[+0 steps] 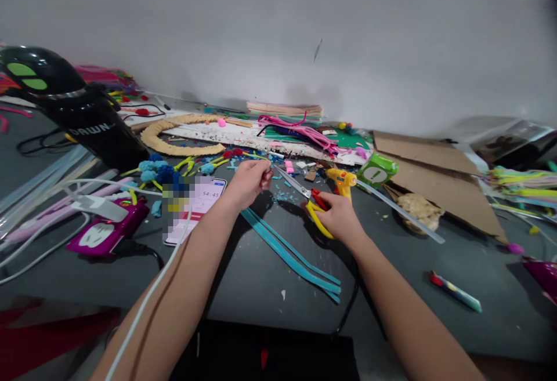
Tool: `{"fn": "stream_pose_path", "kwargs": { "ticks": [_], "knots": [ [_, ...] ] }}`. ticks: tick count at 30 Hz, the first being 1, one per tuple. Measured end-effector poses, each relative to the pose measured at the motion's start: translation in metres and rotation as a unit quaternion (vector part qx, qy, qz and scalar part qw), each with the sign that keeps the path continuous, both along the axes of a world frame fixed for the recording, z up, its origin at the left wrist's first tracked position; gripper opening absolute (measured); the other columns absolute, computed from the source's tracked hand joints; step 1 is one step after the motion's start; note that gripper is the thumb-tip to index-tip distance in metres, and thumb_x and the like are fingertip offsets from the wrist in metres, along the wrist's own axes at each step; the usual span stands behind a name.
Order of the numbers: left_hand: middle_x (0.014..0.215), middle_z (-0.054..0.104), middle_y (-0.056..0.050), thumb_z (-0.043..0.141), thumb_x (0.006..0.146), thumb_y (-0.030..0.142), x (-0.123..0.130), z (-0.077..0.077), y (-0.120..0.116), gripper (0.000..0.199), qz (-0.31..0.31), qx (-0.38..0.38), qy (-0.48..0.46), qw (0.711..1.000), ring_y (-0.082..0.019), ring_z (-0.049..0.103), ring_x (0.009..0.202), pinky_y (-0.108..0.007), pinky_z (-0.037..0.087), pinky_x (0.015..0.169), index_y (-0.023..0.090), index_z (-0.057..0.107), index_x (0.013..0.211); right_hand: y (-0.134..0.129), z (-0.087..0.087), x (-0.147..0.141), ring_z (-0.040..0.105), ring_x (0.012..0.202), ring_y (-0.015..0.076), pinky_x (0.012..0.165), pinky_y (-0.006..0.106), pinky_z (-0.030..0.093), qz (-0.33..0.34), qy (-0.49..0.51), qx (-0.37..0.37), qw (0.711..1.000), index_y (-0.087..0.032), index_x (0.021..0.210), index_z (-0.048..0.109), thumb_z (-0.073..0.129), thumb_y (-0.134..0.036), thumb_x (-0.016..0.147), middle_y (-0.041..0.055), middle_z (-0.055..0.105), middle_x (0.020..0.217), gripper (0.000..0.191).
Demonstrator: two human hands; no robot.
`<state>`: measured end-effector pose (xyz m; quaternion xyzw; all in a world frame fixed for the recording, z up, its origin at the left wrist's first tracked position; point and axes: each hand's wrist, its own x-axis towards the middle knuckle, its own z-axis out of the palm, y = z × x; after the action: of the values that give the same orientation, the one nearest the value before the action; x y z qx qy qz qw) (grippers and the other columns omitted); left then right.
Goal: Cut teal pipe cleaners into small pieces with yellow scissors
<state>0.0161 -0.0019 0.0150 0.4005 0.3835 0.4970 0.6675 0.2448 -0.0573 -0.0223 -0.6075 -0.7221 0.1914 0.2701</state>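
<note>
My right hand [339, 217] grips a pair of scissors [300, 188] with red and yellow handles, the blades pointing up and to the left. The blade tips reach close to my left hand [251, 184], which is closed in a pinch; whatever is between its fingers is too small or hidden to make out. Light-blue pipe cleaners [291, 253] lie on the table below, running from under my left wrist toward the lower right. Small blue clippings [282, 196] are scattered between the two hands.
A yellow glue gun [343, 179] stands just beyond my right hand, near a green box [378, 169]. A phone [198, 210] lies left of my left forearm, by a purple power block [111, 227]. A black bottle [73, 108] stands far left; cardboard [448, 195] lies right.
</note>
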Motion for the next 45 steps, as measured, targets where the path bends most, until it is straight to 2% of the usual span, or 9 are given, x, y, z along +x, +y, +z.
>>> {"fn": "stream_pose_path", "kwargs": {
  "ticks": [5, 9, 13, 19, 23, 26, 30, 36, 45],
  "knots": [
    [0.049, 0.037, 0.004, 0.057, 0.077, 0.028, -0.010, -0.003, 0.006, 0.033, 0.040, 0.051, 0.136, 0.989, -0.007, 0.032, 0.044, -0.022, 0.023, 0.044, 0.018, 0.040, 0.051, 0.000, 0.005, -0.002, 0.036, 0.055, 0.0115, 0.050, 0.025, 0.027, -0.031, 0.021, 0.003, 0.999, -0.019, 0.060, 0.049, 0.066, -0.043, 0.072, -0.0035, 0.041, 0.055, 0.032],
    [0.046, 0.040, 0.001, 0.057, 0.076, 0.029, -0.030, -0.012, 0.013, 0.032, 0.138, 0.130, 0.472, 0.861, -0.012, 0.038, 0.048, -0.026, 0.023, 0.049, 0.019, 0.047, 0.047, 0.000, 0.009, -0.001, 0.034, 0.054, 0.0110, 0.050, 0.025, 0.026, -0.041, 0.015, 0.007, 0.999, -0.020, 0.058, 0.043, 0.067, -0.046, 0.071, -0.0040, 0.038, 0.053, 0.038],
    [0.053, 0.055, -0.003, 0.057, 0.075, 0.032, -0.044, -0.022, 0.017, 0.026, 0.117, 0.116, 0.602, 0.781, -0.018, 0.049, 0.056, -0.028, 0.029, 0.056, 0.020, 0.056, 0.052, 0.000, 0.010, -0.001, 0.034, 0.054, 0.0109, 0.050, 0.025, 0.025, -0.038, 0.013, 0.014, 0.999, -0.020, 0.058, 0.042, 0.066, -0.049, 0.072, -0.0041, 0.037, 0.053, 0.040],
    [0.064, 0.061, -0.007, 0.057, 0.080, 0.041, -0.047, -0.025, 0.018, 0.028, 0.103, 0.116, 0.638, 0.755, -0.021, 0.053, 0.063, -0.030, 0.033, 0.060, 0.020, 0.059, 0.062, 0.000, 0.012, 0.000, 0.032, 0.054, 0.0102, 0.050, 0.025, 0.025, -0.038, 0.027, 0.021, 0.999, -0.020, 0.058, 0.041, 0.065, -0.045, 0.072, -0.0046, 0.035, 0.054, 0.038],
    [0.082, 0.066, -0.008, 0.048, 0.088, 0.031, -0.032, -0.023, 0.014, 0.022, 0.110, 0.214, 0.597, 0.765, -0.022, 0.057, 0.077, -0.030, 0.041, 0.072, 0.018, 0.065, 0.082, 0.000, 0.012, -0.001, 0.032, 0.054, 0.0101, 0.050, 0.025, 0.025, -0.043, 0.027, 0.029, 0.998, -0.020, 0.058, 0.041, 0.065, -0.045, 0.072, -0.0046, 0.035, 0.054, 0.038],
    [0.098, 0.064, -0.009, 0.049, 0.089, 0.026, -0.012, -0.025, 0.007, 0.021, 0.056, 0.296, 0.567, 0.767, -0.021, 0.059, 0.089, -0.031, 0.044, 0.080, 0.018, 0.067, 0.097, 0.000, 0.014, -0.003, 0.032, 0.053, 0.0103, 0.049, 0.025, 0.025, -0.042, 0.031, 0.033, 0.998, -0.020, 0.057, 0.040, 0.066, -0.048, 0.072, -0.0045, 0.036, 0.053, 0.041],
    [0.108, 0.060, -0.009, 0.051, 0.089, 0.023, 0.010, -0.030, 0.003, 0.024, 0.016, 0.337, 0.604, 0.722, -0.024, 0.057, 0.101, -0.034, 0.045, 0.085, 0.022, 0.067, 0.107, -0.002, 0.016, -0.005, 0.032, 0.054, 0.0106, 0.049, 0.025, 0.026, -0.035, 0.036, 0.040, 0.998, -0.020, 0.058, 0.041, 0.065, -0.052, 0.073, -0.0039, 0.038, 0.054, 0.042],
    [0.116, 0.060, -0.009, 0.055, 0.088, 0.025, 0.026, -0.032, 0.011, 0.022, -0.012, 0.326, 0.693, 0.643, -0.028, 0.054, 0.106, -0.039, 0.042, 0.085, 0.026, 0.069, 0.106, -0.003, 0.018, -0.005, 0.034, 0.054, 0.0107, 0.051, 0.025, 0.026, -0.031, 0.036, 0.037, 0.998, -0.020, 0.059, 0.042, 0.065, -0.050, 0.074, -0.0041, 0.038, 0.054, 0.041],
    [0.116, 0.060, -0.008, 0.057, 0.088, 0.028, 0.030, -0.036, 0.017, 0.018, -0.030, 0.301, 0.708, 0.638, -0.028, 0.052, 0.109, -0.041, 0.040, 0.088, 0.027, 0.070, 0.100, -0.003, 0.018, -0.006, 0.033, 0.054, 0.0107, 0.050, 0.025, 0.025, -0.030, 0.037, 0.033, 0.998, -0.020, 0.058, 0.040, 0.065, -0.052, 0.074, -0.0041, 0.037, 0.054, 0.043]
  ]
}}
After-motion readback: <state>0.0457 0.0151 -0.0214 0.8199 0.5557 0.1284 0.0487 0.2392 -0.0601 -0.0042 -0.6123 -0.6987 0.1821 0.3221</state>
